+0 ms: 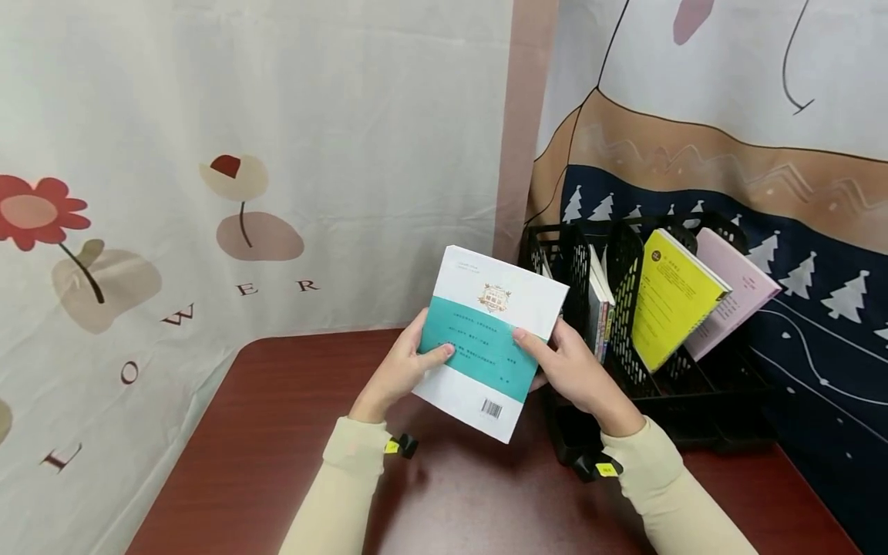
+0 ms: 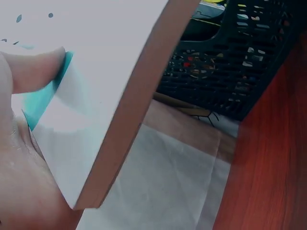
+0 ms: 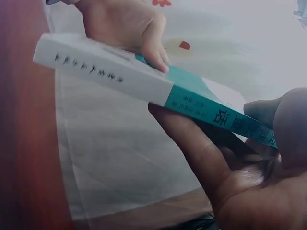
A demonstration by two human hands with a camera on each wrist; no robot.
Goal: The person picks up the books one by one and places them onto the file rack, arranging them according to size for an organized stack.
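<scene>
A white book (image 1: 472, 401) with a teal band, small print and a barcode is held tilted above the table, back cover up. My left hand (image 1: 402, 366) grips its left edge, thumb lying on the teal band. On the opposite edge my right hand (image 1: 572, 370) holds it, thumb on top and fingers underneath. The right wrist view shows the book's spine (image 3: 192, 103), white and teal with dark characters, and a right finger stretched along its underside. Page edges (image 2: 129, 110) of the book face the left wrist camera.
A black slotted file rack (image 1: 627, 308) stands at the right on the dark red table (image 1: 277, 432). It holds a yellow book (image 1: 673, 293), a pink book (image 1: 728, 285) and several thinner books (image 1: 599, 301). Printed cloth (image 1: 375, 154) hangs behind the table.
</scene>
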